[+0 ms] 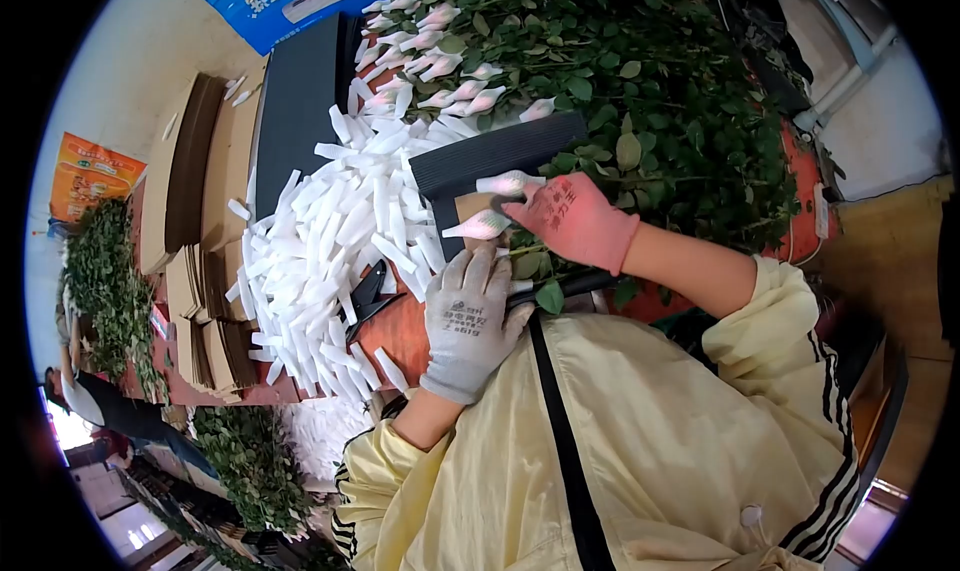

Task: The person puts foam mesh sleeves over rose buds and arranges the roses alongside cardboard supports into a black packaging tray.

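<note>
My right hand (578,223), in a pink-red glove, is closed at the neck of a rose (505,183) whose bud wears a white mesh sleeve. A second sleeved rose (478,226) lies just below it, by the fingertips of my left hand (468,316). That hand, in a grey printed glove, rests with its fingers stretched out over the near edge of a brown cardboard piece (475,207). Dark corrugated sheet (500,153) lies behind and beside the two buds. Part of the stems is hidden under my right hand and forearm.
White foam sleeves (330,231) are heaped to the left, with a black tool (370,289) among them. Leafy rose stems (640,91) cover the back right. Folded cardboard (200,171) and a dark sheet stack (300,111) stand farther left. Another person (120,411) works at far left.
</note>
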Available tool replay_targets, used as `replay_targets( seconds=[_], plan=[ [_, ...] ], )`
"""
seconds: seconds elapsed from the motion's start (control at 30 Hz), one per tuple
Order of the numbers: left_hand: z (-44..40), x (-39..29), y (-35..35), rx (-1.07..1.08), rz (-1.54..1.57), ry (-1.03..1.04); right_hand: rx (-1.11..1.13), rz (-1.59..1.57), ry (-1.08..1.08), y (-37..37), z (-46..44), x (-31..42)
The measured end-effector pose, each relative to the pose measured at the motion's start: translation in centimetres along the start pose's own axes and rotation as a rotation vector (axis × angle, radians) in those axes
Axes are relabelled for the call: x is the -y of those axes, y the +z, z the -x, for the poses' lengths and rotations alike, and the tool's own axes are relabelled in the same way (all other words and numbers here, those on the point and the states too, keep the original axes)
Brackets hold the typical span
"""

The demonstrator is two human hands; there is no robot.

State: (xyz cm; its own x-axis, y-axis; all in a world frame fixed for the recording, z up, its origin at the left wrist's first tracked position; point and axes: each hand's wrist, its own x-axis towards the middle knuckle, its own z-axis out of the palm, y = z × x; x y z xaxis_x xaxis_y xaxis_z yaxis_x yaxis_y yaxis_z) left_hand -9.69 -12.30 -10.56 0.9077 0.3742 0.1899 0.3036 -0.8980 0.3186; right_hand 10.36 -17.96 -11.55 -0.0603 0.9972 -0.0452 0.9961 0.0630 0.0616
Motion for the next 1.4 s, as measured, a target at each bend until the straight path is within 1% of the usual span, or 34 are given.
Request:
replay_targets(
  seconds=[0.03,0.07,0.1,0.17,0.2,0.23,0.3,0.33,0.37,0.43,0.47,0.6,0.67,0.7,0.77,0.8,0.83,0.9,0.97,1.03,1.07,1.13,1.17,1.23,1.27,1.3,1.37,1.4],
  plan=[
    [0.0,0.0,-0.3,0.019,-0.004,0.02,-0.076,-0.087,-0.005,-0.3,0.2,0.5],
    [-0.1,0.0,-0.6,0.038,-0.008,0.048,0.024,0.089,-0.031,-1.6,0.5,1.1],
    [-0.6,0.0,-1.0,0.037,-0.007,0.065,0.022,0.093,-0.014,-1.5,0.7,1.1],
    [-1.8,-0.2,-1.8,0.013,0.051,0.078,-0.056,0.023,-0.048,-1.0,1.1,0.6],
    [-2.3,0.1,-1.6,0.029,-0.008,0.074,0.001,0.049,-0.033,-0.7,1.0,0.5],
    [-2.5,0.3,-1.1,0.025,-0.008,0.083,-0.002,0.054,-0.026,-1.3,1.1,0.2],
    [-2.8,0.8,0.0,0.071,-0.046,0.069,-0.039,-0.036,0.057,-2.6,1.2,-0.4],
    [-2.8,0.8,-0.3,0.1,-0.029,0.061,-0.072,-0.081,0.148,-4.4,1.2,-0.7],
    [-2.8,0.8,-0.3,0.101,-0.026,0.055,-0.066,-0.082,0.142,-3.7,1.3,-1.3],
    [-2.5,0.8,-0.4,0.083,-0.015,0.074,-0.468,0.165,0.076,-2.5,1.7,-2.0],
    [-2.5,0.8,-0.5,0.085,-0.02,0.076,-0.027,-0.031,0.182,-3.7,1.1,-1.8],
    [-2.5,0.9,-0.2,0.087,-0.013,0.073,0.012,0.014,0.138,-2.1,-0.4,-2.7],
    [-2.1,1.0,0.2,0.038,-0.006,0.08,-0.062,-0.056,0.208,-3.4,-0.7,-3.0],
    [-2.0,1.0,0.2,0.042,-0.005,0.071,-0.058,-0.061,0.201,-2.8,-1.0,-2.9],
    [-2.2,0.9,0.0,0.047,-0.001,0.079,-0.579,0.178,0.037,-3.0,-2.0,-2.0],
    [-2.1,1.0,0.1,0.05,0.001,0.086,-0.283,0.036,0.108,-3.3,-1.9,-1.1],
    [-2.1,1.0,0.2,0.054,-0.008,0.082,-0.323,0.077,0.038,-2.1,-2.2,-0.7],
    [-2.2,1.0,0.1,0.05,-0.019,0.082,-0.156,0.036,0.055,-1.4,-1.7,-0.1],
    [-2.3,0.9,-0.3,0.087,0.011,0.057,-0.198,-0.006,0.065,-0.1,-1.8,-0.3],
    [-2.3,0.8,-0.2,0.073,0.012,0.066,-0.227,-0.043,0.1,1.2,-2.0,-1.0],
    [-2.3,0.8,-0.2,0.086,0.007,0.06,-0.119,-0.134,0.111,1.4,-2.9,-1.3],
    [-2.4,0.6,-0.1,0.091,-0.024,0.068,-0.094,-0.126,0.062,1.4,-3.0,-1.2],
    [-2.3,0.8,0.2,0.071,-0.017,0.078,-0.173,-0.014,0.0,0.9,-2.5,-0.6],
    [-2.4,0.8,0.0,0.078,-0.023,0.086,-0.255,0.069,-0.048,3.0,-2.6,-0.7],
    [-2.7,1.0,-0.4,0.091,0.002,0.096,-0.318,0.061,-0.057,2.2,-2.3,-0.7],
    [-3.1,1.3,-0.6,0.094,0.04,0.085,-0.196,0.013,-0.005,1.5,-2.1,-0.6],
    [-4.3,2.4,-0.7,-0.012,-0.014,0.172,-0.163,-0.075,0.03,0.3,-1.9,-0.6],
    [-4.6,3.4,0.1,-0.011,0.02,0.217,-0.107,0.051,-0.007,1.0,-2.1,-1.1]
  ],
)
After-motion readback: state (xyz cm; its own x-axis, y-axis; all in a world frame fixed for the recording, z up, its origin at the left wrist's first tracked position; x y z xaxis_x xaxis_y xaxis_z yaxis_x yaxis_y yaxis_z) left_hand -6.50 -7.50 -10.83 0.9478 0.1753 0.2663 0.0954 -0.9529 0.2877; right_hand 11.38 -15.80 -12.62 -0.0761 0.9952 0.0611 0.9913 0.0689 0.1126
